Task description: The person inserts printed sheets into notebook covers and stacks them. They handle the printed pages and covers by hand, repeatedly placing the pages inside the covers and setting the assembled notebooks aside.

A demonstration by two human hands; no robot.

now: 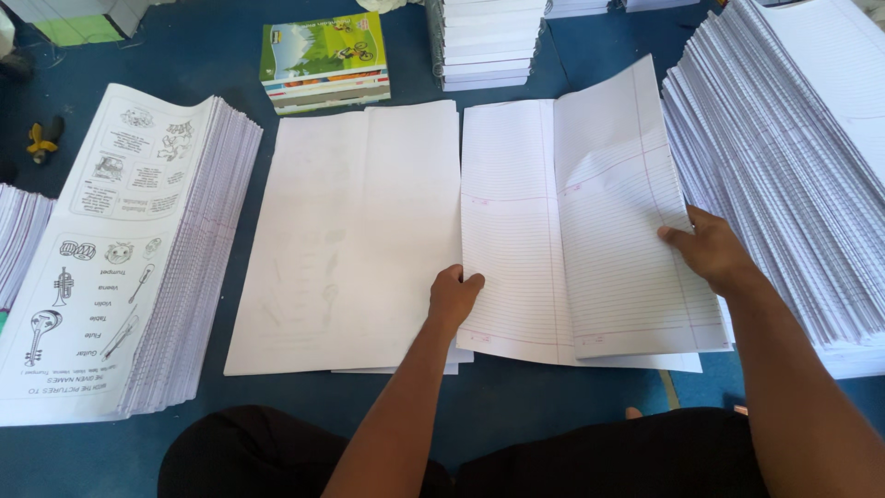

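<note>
A large ruled sheet [516,249] with red margin lines lies on the blue floor in front of me, creased down its middle. My left hand [452,297] rests on its left edge, thumb on the paper. My right hand [708,247] pinches the right edge of the upper ruled sheet [627,212], which lifts slightly at its top. To the left lies a blank white sheet [350,240], face down, with faint print showing through.
A tall stack of printed sheets with instrument drawings [120,267] sits at left. A high pile of ruled sheets [793,157] fills the right. Green-covered books [323,60] and a white paper stack [489,41] stand behind. My knees are at the bottom.
</note>
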